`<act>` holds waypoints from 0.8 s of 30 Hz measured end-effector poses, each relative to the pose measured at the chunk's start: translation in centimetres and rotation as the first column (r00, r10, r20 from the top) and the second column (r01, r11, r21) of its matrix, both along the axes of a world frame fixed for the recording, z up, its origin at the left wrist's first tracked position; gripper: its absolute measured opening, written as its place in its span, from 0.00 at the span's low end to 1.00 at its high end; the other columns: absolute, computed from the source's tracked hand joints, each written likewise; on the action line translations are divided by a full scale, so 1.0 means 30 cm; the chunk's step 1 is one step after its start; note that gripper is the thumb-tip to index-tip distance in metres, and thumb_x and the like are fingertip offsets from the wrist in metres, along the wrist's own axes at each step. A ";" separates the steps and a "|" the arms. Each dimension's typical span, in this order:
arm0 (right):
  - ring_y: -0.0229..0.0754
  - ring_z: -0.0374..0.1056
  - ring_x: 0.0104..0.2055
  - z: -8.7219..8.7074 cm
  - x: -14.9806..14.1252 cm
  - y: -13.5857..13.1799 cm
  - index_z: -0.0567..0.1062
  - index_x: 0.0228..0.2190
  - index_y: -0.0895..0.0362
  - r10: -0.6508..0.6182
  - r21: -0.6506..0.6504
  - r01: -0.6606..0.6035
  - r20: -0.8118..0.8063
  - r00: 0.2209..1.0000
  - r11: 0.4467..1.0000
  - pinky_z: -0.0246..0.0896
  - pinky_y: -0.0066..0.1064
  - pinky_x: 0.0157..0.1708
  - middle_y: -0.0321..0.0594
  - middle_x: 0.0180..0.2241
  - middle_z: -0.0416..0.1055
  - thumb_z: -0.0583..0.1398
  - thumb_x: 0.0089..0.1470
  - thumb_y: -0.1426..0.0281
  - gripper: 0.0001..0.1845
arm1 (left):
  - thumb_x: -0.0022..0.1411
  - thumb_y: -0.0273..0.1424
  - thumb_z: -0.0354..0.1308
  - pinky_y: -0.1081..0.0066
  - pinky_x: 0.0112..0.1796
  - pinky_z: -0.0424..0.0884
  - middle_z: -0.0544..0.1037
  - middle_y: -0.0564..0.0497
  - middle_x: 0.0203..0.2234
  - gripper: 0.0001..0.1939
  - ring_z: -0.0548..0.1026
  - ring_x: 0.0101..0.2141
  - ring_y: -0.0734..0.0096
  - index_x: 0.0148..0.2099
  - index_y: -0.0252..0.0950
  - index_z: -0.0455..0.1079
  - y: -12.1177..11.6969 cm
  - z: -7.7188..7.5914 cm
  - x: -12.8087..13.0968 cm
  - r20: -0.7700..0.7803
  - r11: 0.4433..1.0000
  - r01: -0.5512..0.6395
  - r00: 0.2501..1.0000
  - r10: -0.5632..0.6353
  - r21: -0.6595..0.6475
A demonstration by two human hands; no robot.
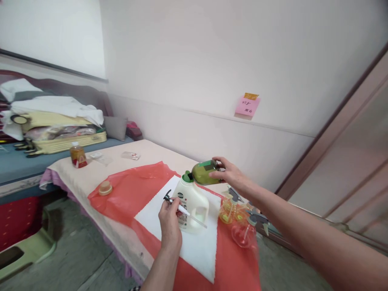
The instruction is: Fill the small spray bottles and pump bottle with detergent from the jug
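Note:
My right hand (224,169) is closed around the base of a green bottle (206,172). The bottle is tipped nearly level, its dark neck at the green-rimmed mouth of a white jug (197,198). Whether liquid is flowing cannot be seen. Fingers of my left hand (169,214) grip a pump dispenser (183,209) with a black head and a long pale tube, held in front of the jug. The jug stands upright on a white cloth (197,258), its handle facing right.
Beneath the cloth lies red plastic sheeting (130,190). A beige cap (105,188) rests on it at left. Yellow and red clear containers (244,233) stand at right. Farther back are an amber bottle (78,155) and small plastic packets (131,155). A red stool (20,222) stands left.

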State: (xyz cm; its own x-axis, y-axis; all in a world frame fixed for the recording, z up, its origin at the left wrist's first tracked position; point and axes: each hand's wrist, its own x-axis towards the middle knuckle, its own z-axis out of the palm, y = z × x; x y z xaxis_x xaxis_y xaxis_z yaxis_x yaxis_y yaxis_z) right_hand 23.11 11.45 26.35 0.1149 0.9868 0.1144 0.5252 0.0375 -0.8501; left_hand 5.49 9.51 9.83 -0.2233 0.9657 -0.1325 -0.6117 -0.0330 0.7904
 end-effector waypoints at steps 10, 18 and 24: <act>0.47 0.66 0.42 0.113 -0.092 0.074 0.63 0.48 0.53 -0.013 0.006 0.011 0.310 0.951 1.000 0.62 0.38 0.37 0.43 0.44 0.70 0.66 0.36 0.57 0.36 | 0.50 0.39 0.64 0.74 0.28 0.67 0.74 0.53 0.27 0.14 0.72 0.29 0.74 0.35 0.36 0.70 0.002 0.001 -0.006 0.057 1.000 0.010 0.998 -0.009 -0.016; 0.48 0.66 0.40 0.175 -0.214 0.097 0.66 0.45 0.53 0.010 0.034 -0.034 0.550 0.835 0.999 0.60 0.38 0.37 0.42 0.38 0.71 0.65 0.36 0.60 0.31 | 0.49 0.39 0.65 0.76 0.26 0.65 0.73 0.55 0.24 0.14 0.71 0.25 0.76 0.33 0.36 0.70 0.006 -0.003 -0.017 0.092 1.000 0.018 0.996 -0.017 -0.014; 0.50 0.65 0.43 0.192 -0.263 0.111 0.69 0.46 0.52 0.026 0.051 -0.077 0.645 0.763 0.996 0.60 0.38 0.39 0.44 0.42 0.71 0.65 0.38 0.60 0.30 | 0.46 0.39 0.66 0.75 0.26 0.65 0.72 0.56 0.23 0.15 0.71 0.24 0.76 0.33 0.35 0.69 0.014 0.003 -0.034 0.120 0.999 0.019 0.993 -0.014 -0.034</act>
State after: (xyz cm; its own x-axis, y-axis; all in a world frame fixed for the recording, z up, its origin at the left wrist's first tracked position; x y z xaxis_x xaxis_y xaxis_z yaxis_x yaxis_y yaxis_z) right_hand 15.21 14.79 32.11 -0.0618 0.9754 0.2115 0.9432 0.1264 -0.3072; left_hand 4.46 9.93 9.91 -0.1879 0.9634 -0.1912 -0.7020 0.0044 0.7121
